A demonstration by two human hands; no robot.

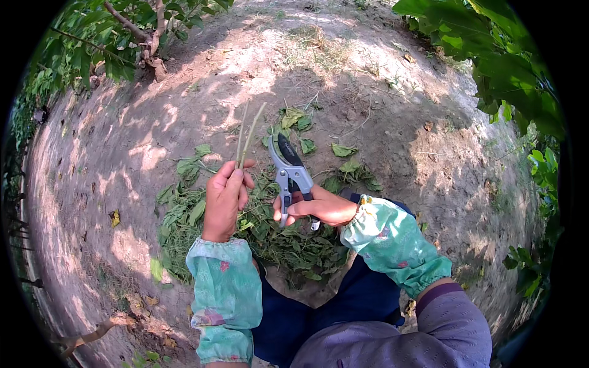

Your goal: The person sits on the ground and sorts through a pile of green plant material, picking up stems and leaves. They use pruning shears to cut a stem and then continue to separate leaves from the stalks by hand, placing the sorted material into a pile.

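Note:
Two thin green stems [248, 131] stand up side by side from my left hand [226, 193], pinched between thumb and fingers. My right hand [317, 206] grips a pair of bypass pruning shears [291, 172] with grey metal and dark handles. Their black blade and curved silver hook point up and away from me, to the right of the stems and apart from them. Below both hands, a pile of cut leaves and grass [294, 250] lies on the ground between my legs.
Loose leaves [344, 150] lie beyond the pile on dry bare soil [175, 115]. A small tree trunk [152, 50] rises at the upper left. Leafy branches [497, 60] hang in from the upper right. A cut-looking branch or trunk [99, 332] lies at the lower left.

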